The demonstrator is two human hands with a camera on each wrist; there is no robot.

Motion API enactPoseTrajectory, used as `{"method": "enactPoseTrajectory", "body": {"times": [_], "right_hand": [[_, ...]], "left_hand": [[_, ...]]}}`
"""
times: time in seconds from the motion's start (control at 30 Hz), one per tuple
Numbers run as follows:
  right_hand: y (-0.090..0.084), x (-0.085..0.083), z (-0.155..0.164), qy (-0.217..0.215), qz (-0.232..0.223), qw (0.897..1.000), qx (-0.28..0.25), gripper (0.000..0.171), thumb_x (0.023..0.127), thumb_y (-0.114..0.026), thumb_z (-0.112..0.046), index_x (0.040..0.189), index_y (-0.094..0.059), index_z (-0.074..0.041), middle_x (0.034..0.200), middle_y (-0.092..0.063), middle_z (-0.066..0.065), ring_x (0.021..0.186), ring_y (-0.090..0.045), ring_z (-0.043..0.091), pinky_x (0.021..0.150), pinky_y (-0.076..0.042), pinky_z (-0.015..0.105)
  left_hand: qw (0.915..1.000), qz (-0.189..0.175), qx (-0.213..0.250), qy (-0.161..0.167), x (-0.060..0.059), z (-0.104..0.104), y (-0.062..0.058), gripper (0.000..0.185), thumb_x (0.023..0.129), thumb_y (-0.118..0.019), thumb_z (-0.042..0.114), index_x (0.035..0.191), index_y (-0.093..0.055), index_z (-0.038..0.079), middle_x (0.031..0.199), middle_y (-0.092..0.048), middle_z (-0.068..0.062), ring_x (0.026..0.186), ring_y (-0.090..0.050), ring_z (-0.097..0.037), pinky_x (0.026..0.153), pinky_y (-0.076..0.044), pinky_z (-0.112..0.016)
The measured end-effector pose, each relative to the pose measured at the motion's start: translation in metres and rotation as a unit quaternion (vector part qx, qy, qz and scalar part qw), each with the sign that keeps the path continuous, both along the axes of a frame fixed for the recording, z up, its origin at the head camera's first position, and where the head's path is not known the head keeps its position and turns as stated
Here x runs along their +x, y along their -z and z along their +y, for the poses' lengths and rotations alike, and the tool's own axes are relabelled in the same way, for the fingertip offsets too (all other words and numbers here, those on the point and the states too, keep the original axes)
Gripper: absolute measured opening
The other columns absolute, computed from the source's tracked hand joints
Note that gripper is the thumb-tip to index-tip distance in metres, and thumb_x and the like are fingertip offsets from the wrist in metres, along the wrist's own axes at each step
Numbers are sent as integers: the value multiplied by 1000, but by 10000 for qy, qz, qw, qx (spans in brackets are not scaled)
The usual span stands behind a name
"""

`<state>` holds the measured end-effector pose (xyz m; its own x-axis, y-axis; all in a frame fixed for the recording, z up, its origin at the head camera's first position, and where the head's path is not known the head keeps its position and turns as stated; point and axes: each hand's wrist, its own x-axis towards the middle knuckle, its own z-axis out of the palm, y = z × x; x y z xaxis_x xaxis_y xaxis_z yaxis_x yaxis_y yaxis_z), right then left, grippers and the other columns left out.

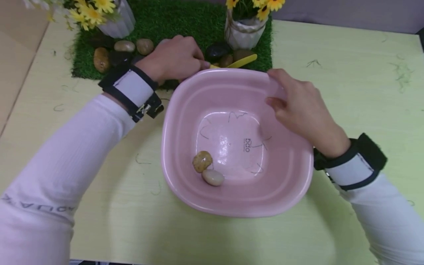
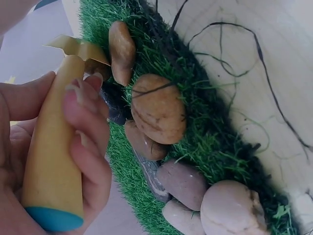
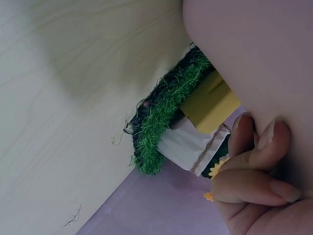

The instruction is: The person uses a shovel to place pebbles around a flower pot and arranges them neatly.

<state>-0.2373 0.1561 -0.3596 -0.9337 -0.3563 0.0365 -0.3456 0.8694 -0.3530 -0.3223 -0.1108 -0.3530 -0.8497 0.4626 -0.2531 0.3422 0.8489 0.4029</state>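
My left hand (image 1: pixel 177 57) grips a small yellow shovel (image 2: pixel 56 147) by its thick handle, which ends in a teal cap. Its flat yellow blade (image 1: pixel 243 61) shows just beyond the far rim of a pink plastic basin (image 1: pixel 281 176). With my right hand (image 1: pixel 303 105) I hold the basin at its far right corner, the thumb on the inner side. Two stones lie in the basin at its near left: a mottled brown stone (image 1: pixel 202 161) and a pale stone (image 1: pixel 213 177). Loose dark strands are scattered over the basin's floor.
Behind the basin lies a green artificial grass mat (image 1: pixel 179 18) with several stones, among them a brown stone (image 1: pixel 101 59) and a black stone (image 1: pixel 217 51). White flowerpots stand on it, a left pot (image 1: pixel 120 22) and a right pot (image 1: pixel 243 35). Strands litter the pale table (image 1: pixel 357 92).
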Motion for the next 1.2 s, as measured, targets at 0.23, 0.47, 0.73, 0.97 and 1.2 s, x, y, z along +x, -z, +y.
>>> {"method": "enactPoseTrajectory", "body": {"times": [0.23, 0.47, 0.73, 0.97, 1.2], "right_hand": [[0, 0, 0, 12, -32, 10000, 17, 49, 91, -58, -10, 138, -43, -6, 100, -65, 25, 61, -58, 31, 53, -41, 35], [0, 0, 0, -18, -31, 10000, -60, 50, 90, -59, -10, 138, -43, -6, 97, -65, 26, 58, -56, 29, 50, -38, 34], [1, -2, 0, 22, -90, 9999, -73, 51, 90, -59, -10, 138, -43, -7, 102, -64, 28, 64, -59, 33, 52, -40, 39], [0, -2, 2, -22, -22, 10000, -43, 49, 90, -59, -10, 137, -44, -6, 100, -65, 27, 63, -58, 32, 52, -39, 37], [0, -1, 2, -52, 1, 10000, -72, 49, 90, -59, -10, 137, -44, -6, 102, -64, 28, 67, -61, 36, 53, -42, 40]], "left_hand": [[10000, 82, 40, -17, 0, 0, -2, 45, 101, -35, 39, 86, -70, 16, 63, -55, -3, 54, -51, -20, 51, -39, -29], [10000, 7, 85, -48, 0, 1, -5, 45, 101, -31, 38, 94, -69, 15, 65, -55, -5, 55, -54, -21, 51, -41, -29], [9969, 280, 673, 305, 6, 5, -10, 51, 100, -28, 49, 81, -61, 16, 69, -53, -4, 59, -52, -19, 55, -39, -30], [9880, 868, 1131, 587, 13, 10, -15, 47, 102, -31, 42, 77, -57, 12, 65, -45, -5, 57, -47, -18, 57, -36, -26], [9771, 1162, 1654, 660, 14, 8, -23, 43, 102, -34, 39, 89, -64, 11, 73, -60, 0, 51, -45, -16, 51, -35, -26]]}}
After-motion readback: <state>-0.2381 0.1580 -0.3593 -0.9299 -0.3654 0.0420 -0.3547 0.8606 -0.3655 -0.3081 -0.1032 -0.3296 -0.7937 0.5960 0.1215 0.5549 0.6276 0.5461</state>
